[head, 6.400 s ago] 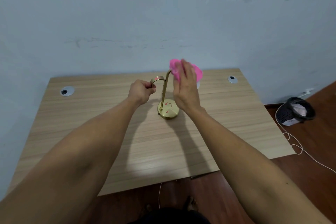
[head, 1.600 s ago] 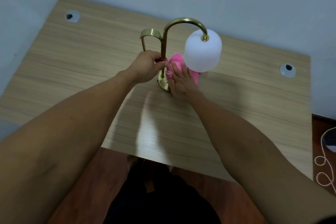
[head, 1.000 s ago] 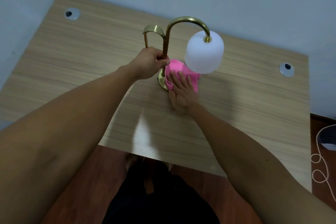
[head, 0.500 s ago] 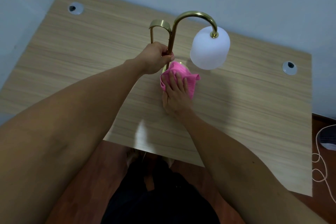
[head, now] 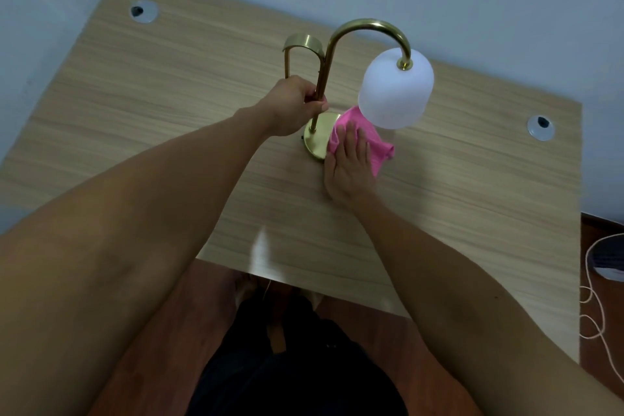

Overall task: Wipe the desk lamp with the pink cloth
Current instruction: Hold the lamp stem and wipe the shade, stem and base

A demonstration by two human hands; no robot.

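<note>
A brass desk lamp (head: 341,40) with a curved neck, a round base (head: 315,142) and a white frosted shade (head: 395,88) stands on the wooden desk (head: 169,118). My left hand (head: 293,105) is closed around the lamp's upright stem just above the base. My right hand (head: 349,165) lies flat, fingers together, pressing the pink cloth (head: 369,138) onto the right side of the base and the desk beside it. Part of the cloth is hidden under the shade.
Two round cable grommets sit in the desk, one far left (head: 144,11) and one right (head: 541,126). A pale wall rises right behind the desk. A white cord (head: 589,300) lies on the wooden floor at the right. My dark-clothed legs are below the front edge.
My right hand has slid the pink cloth from the front of the base to its right side. My left hand keeps its hold on the stem.
</note>
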